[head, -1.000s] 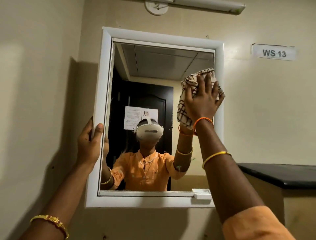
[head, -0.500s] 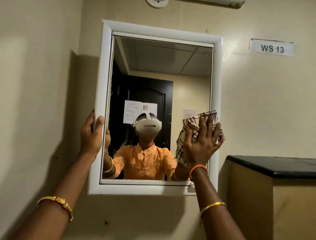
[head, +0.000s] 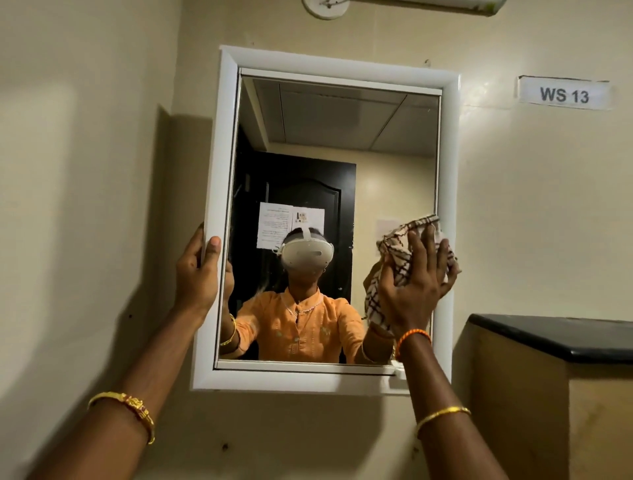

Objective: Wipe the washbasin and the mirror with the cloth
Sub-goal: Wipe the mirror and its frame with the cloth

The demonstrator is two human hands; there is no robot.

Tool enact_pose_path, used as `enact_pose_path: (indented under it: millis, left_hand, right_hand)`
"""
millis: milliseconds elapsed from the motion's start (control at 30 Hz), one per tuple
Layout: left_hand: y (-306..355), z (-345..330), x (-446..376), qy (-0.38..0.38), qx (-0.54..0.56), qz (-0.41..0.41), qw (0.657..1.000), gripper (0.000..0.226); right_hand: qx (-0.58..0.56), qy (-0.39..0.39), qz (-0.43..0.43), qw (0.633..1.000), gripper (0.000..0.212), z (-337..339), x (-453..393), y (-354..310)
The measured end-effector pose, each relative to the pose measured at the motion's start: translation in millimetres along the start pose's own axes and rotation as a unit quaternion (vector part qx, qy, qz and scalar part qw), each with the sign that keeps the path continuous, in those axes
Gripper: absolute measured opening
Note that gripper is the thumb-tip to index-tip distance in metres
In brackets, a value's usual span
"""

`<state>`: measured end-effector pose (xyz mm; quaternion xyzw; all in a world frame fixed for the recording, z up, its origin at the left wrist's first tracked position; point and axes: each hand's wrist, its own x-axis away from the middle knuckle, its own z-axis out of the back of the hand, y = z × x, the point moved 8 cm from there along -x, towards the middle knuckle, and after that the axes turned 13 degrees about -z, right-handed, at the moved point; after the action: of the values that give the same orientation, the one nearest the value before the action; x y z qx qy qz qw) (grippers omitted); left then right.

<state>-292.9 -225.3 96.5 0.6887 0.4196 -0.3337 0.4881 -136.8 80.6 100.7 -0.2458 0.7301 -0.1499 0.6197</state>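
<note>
A white-framed mirror (head: 448, 144) hangs on the cream wall straight ahead. My right hand (head: 416, 287) presses a bunched checked cloth (head: 399, 253) flat against the glass at the lower right, next to the right frame. My left hand (head: 197, 277) grips the outer left edge of the frame at mid height, thumb on the front. The glass reflects a person in an orange shirt, a dark door and a ceiling. The washbasin is out of view.
A black-topped ledge (head: 555, 337) juts from the wall at the right, just below the mirror's level. A label reading WS 13 (head: 563, 94) is stuck on the wall at upper right. A light fitting (head: 428, 3) runs along the top edge.
My right hand slid the cloth from the mirror's upper right corner down the right side to its lower part. My left hand stayed on the left frame edge.
</note>
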Motion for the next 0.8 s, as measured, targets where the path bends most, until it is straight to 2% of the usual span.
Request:
enact_pose_path:
  millis: [200, 333, 467, 533, 600, 667, 733, 800]
  left_hand:
    - [-1, 0, 0, -0.005, -0.016, -0.01, 1.0, 0.036]
    - [8, -2, 3, -0.008, -0.017, -0.015, 1.0, 0.03]
    - [5, -1, 2, -0.009, -0.029, -0.016, 0.999, 0.033]
    - [6, 0, 1, -0.021, -0.033, -0.012, 0.999, 0.028]
    - [3, 2, 0, -0.025, -0.015, -0.006, 1.0, 0.025]
    - [-10, 5, -3, -0.032, -0.003, 0.004, 0.999, 0.037]
    - [-24, 7, -4, -0.036, 0.009, 0.029, 0.999, 0.056]
    - [-28, 5, -3, -0.036, 0.028, 0.05, 0.998, 0.06]
  right_hand:
    - [-0.094, -0.047, 0.004, 0.994, 0.064, -23, -25, -55]
    - [-0.119, -0.077, -0.006, 0.99, 0.063, -39, -15, -76]
    - [-0.072, -0.197, 0.157, 0.965, 0.066, -62, 11, -107]
    - [-0.071, -0.176, 0.153, 0.97, 0.064, -54, 0, -97]
    - [-0.083, -0.105, 0.085, 0.987, 0.063, -35, -20, -69]
    - [-0.094, -0.069, 0.031, 0.993, 0.065, -22, -29, -49]
    - [-0.09, -0.053, 0.013, 0.994, 0.066, -23, -28, -48]
    - [-0.095, -0.035, -0.012, 0.995, 0.068, -27, -23, -55]
